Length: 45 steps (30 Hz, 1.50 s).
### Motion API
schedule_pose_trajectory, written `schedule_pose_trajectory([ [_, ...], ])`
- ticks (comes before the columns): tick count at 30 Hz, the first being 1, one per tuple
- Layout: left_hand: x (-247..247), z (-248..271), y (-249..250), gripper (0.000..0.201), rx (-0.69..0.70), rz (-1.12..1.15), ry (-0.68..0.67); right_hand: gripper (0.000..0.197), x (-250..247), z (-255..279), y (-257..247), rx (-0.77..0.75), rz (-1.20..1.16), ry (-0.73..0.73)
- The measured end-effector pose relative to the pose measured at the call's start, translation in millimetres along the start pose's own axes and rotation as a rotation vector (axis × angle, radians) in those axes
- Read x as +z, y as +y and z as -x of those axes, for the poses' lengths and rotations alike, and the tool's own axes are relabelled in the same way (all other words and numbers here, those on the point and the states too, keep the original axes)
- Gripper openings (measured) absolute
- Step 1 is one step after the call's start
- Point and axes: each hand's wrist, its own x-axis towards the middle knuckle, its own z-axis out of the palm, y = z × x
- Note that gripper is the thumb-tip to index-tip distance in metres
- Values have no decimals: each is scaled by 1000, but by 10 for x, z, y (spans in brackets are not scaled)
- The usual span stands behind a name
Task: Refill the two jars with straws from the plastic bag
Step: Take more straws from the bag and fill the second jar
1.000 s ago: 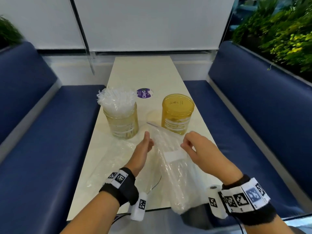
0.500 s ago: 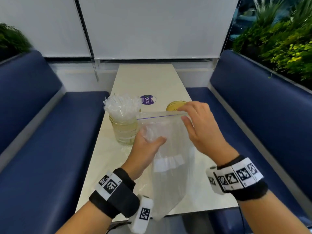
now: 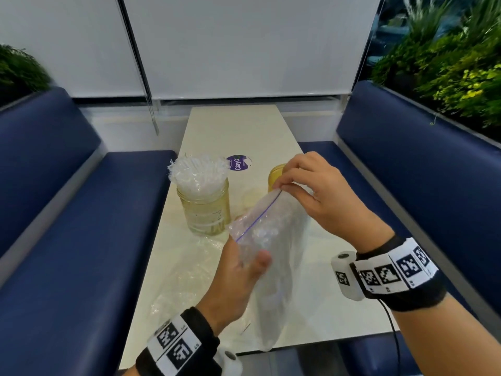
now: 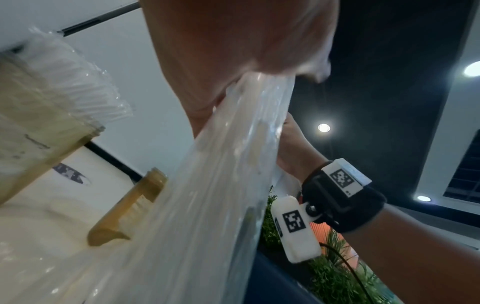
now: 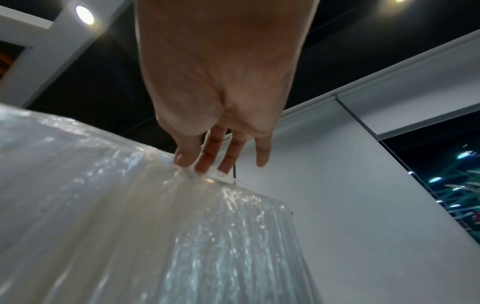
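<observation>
A clear zip bag of straws stands upright above the table's near end, its blue zip line slanting up to the right. My left hand grips the bag's near upper corner, thumb across the plastic. My right hand pinches the far top corner of the bag. The left jar is packed with wrapped straws. The right yellow jar is mostly hidden behind my right hand and the bag; only its rim shows, so what it holds stays unseen.
A second, flattened clear plastic bag lies on the cream table left of the held bag. A purple round sticker sits behind the jars. Blue bench seats flank the table on both sides; plants stand at the far right.
The bag has been lifted off the table and stood up. Its top has tilted since half a second ago, my right hand pinching the far corner higher and my left hand sliding lower.
</observation>
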Motion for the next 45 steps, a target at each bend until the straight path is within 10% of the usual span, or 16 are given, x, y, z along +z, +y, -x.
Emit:
schedule_pose_trajectory([
  [8, -221, -286, 552, 116, -163, 39, -61, 13, 58, 72, 13, -132, -45, 254],
  [14, -261, -596, 757, 44, -324, -217, -93, 11, 276, 55, -135, -241, -33, 248],
  [26, -162, -623, 316, 39, -553, -135, 18, 17, 832, 427, -90, -181, -102, 347],
  [45, 135, -727, 112, 16, -386, -324, -5, 10, 728, 844, 228, -38, 12, 375],
])
